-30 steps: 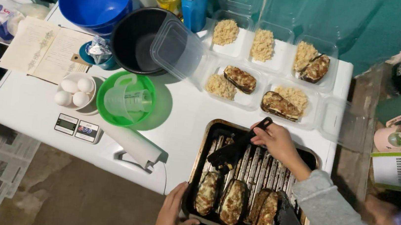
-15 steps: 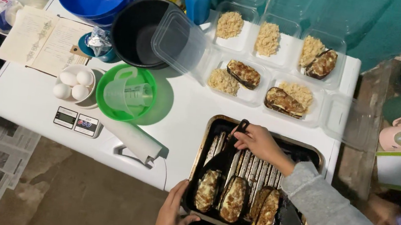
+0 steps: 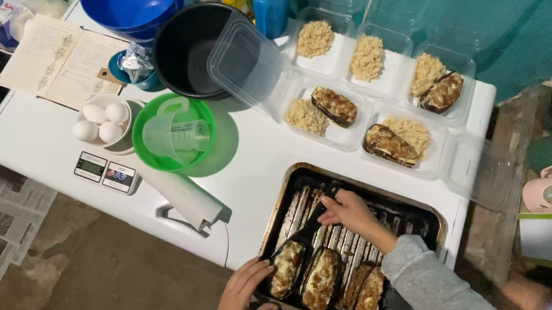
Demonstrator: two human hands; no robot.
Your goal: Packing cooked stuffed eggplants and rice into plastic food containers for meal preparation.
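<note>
R hand [image 3: 350, 214] fingers clamped on black spatula [image 3: 311, 228], blade hidden under eggplant [image 3: 286, 277], L hand [image 3: 241, 300] gripping tray [image 3: 283, 197]

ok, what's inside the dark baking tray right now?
Inside the baking tray: four stuffed aubergine halves along the near edge, on a ridged, greasy base. The right hand works a black spatula at the leftmost half; the blade tip is hidden.

The white table [image 3: 45, 144] is lit brightly from above; the floor is left dim, and the right edge is blurred.
</note>
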